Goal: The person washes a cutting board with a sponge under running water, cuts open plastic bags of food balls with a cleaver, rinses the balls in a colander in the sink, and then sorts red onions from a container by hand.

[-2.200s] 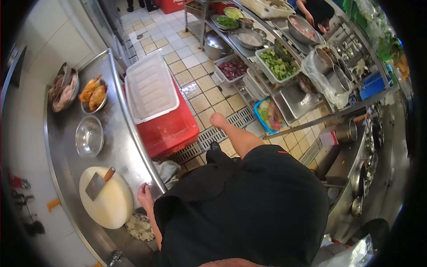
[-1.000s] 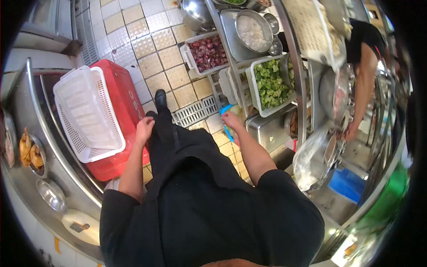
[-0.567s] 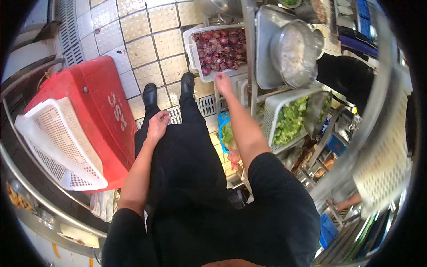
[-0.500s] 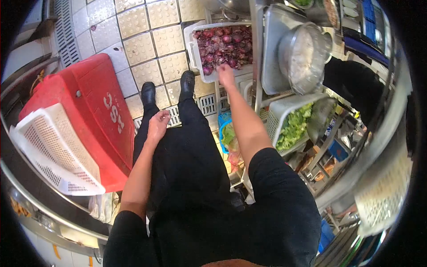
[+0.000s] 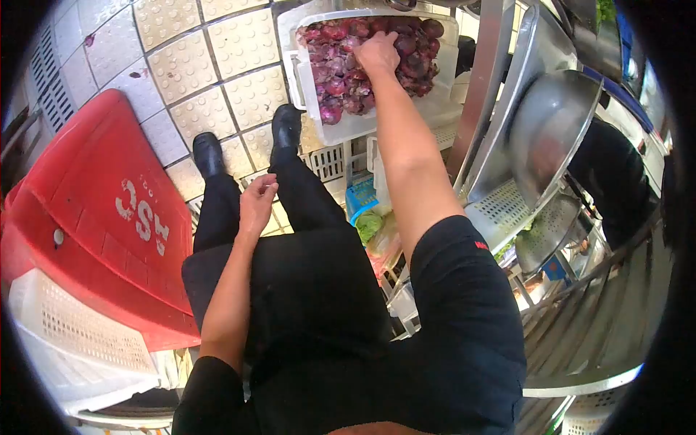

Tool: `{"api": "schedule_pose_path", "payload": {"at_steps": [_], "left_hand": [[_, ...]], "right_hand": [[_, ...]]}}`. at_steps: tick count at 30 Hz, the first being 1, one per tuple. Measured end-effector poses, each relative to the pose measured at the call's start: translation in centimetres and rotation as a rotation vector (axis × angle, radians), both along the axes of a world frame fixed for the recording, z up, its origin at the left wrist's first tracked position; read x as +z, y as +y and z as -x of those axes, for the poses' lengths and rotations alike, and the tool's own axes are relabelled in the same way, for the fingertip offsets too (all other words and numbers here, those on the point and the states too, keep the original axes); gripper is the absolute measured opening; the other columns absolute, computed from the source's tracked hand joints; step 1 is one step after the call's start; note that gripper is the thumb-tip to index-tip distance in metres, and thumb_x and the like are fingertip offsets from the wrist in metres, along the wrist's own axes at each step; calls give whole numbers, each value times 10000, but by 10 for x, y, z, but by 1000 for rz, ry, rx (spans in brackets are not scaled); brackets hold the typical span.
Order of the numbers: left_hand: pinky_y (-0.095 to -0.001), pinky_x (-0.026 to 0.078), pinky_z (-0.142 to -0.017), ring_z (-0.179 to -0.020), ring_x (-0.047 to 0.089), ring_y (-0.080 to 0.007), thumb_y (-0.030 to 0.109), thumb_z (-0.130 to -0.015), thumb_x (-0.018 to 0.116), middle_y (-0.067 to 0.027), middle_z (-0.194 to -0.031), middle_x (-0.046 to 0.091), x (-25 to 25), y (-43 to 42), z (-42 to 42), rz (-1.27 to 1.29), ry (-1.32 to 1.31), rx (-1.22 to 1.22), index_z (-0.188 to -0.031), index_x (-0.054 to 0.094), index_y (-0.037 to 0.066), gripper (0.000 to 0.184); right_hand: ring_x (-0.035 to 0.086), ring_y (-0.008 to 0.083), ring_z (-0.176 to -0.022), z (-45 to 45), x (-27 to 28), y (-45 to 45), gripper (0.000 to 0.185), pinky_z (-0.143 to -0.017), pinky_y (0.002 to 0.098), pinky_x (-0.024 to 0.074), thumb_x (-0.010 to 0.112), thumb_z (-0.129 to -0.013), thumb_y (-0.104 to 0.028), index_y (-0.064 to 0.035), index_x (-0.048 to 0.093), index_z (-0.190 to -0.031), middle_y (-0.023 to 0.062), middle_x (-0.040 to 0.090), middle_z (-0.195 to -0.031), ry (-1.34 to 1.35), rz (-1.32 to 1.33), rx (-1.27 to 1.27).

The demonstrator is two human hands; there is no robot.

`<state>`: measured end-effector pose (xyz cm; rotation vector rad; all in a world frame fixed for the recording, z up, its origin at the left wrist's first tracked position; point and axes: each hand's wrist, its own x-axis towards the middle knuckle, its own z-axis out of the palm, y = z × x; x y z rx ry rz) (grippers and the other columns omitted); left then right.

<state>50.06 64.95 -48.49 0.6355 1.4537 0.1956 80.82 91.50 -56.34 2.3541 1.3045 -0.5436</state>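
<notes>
My right hand (image 5: 378,54) reaches into a white plastic bin and rests among the red onions (image 5: 341,76) that fill it. Its fingers are spread over the onions, the tips partly hidden between them. The bin (image 5: 341,132) is low down beside the metal shelf's leg. My left hand (image 5: 257,197) hangs above my thigh near the black apron, away from any object. Its fingers are curled and pressed together, and I cannot make out anything in them.
A red lidded box (image 5: 109,210) stands on the left with a white perforated basket (image 5: 80,319) against it. On the right, a metal bowl (image 5: 544,130) and colander (image 5: 547,235) sit by the shelf post (image 5: 482,94). A blue basket (image 5: 360,201) with greens is below the bin.
My right hand has moved forward from the shelf side into the onion bin. My view has shifted closer to the bin. My left hand has stayed over my thigh.
</notes>
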Motion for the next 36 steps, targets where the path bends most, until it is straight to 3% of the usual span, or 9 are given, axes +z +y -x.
{"api": "schedule_pose_path", "payload": {"at_steps": [5, 8, 10, 15, 21, 24, 28, 32, 36], "left_hand": [[-297, 515, -804, -863, 646, -149, 141, -931, 641, -96, -1012, 717, -18, 20, -12, 47, -7, 10, -1190, 659, 3, 294], [-279, 494, -821, -889, 619, -136, 189, -955, 631, -87, -1004, 687, -23, 40, -25, -51, -104, 92, -1206, 646, 4, 312], [-279, 490, -820, -901, 609, -132, 244, -977, 609, -79, -1018, 679, -25, 54, -37, -21, -243, 168, -1229, 638, 22, 337], [-280, 492, -818, -930, 603, -133, 376, -1029, 506, -44, -1100, 627, -15, 93, -64, 139, -481, 164, -1391, 522, 91, 461], [-274, 514, -716, -901, 604, -114, 318, -1005, 561, -35, -1080, 611, -18, 103, -90, 114, -545, 375, -1367, 496, 85, 436], [-227, 475, -614, -742, 579, -68, 239, -962, 628, 21, -849, 630, -24, 110, -85, 113, -522, 403, -1255, 582, 84, 335], [-222, 450, -601, -704, 557, -57, 303, -947, 661, 37, -793, 604, -23, 104, -86, 209, -555, 255, -1113, 642, 84, 276], [-228, 452, -606, -698, 551, -56, 327, -950, 659, 36, -778, 600, -19, 103, -91, 223, -488, 165, -1112, 638, 79, 297], [-237, 462, -634, -713, 562, -63, 317, -953, 658, 33, -801, 608, -22, 106, -94, 206, -524, 179, -1129, 630, 79, 298]], "right_hand": [[666, 397, -1027, 9, 9, -27, 659, -846, 480, 553, 745, -800, -390, -23, 477, -1277, 255, 512, -1331, -62, 69, 114], [656, 424, -996, 22, 18, -67, 587, -837, 525, 529, 715, -770, -309, -47, 508, -1253, 233, 676, -1004, 148, -108, -40], [666, 398, -955, 43, 40, -93, 374, -809, 491, 520, 685, -760, -295, -51, 643, -1040, 204, 698, -1003, 258, -231, -186], [649, 229, -732, 77, 72, -153, 327, -692, 367, 510, 612, -936, -332, -8, 632, -981, 138, 683, -842, 737, -270, -607], [640, 191, -922, 81, 89, -154, 449, -851, 328, 496, 424, -1047, -373, 12, 654, -1062, 114, 697, -1017, 1212, -274, -600], [642, 232, -1005, 3, 40, -128, 311, -924, 366, 479, 599, -965, -233, 30, 658, -1121, 141, 701, -1071, 608, -678, -544], [461, 394, -1247, -98, -33, -70, 693, -1066, 451, 371, 775, -810, -229, -40, 478, -1406, 259, 481, -1340, -139, -922, -315], [504, 466, -1149, -92, -20, -43, 793, -1029, 477, 403, 870, -655, -196, 14, 481, -1314, 336, 487, -1231, -123, -459, -407], [540, 421, -1109, -89, -30, -84, 681, -956, 463, 439, 858, -634, -110, 11, 478, -1185, 251, 545, -1179, 122, -751, -177]]}}
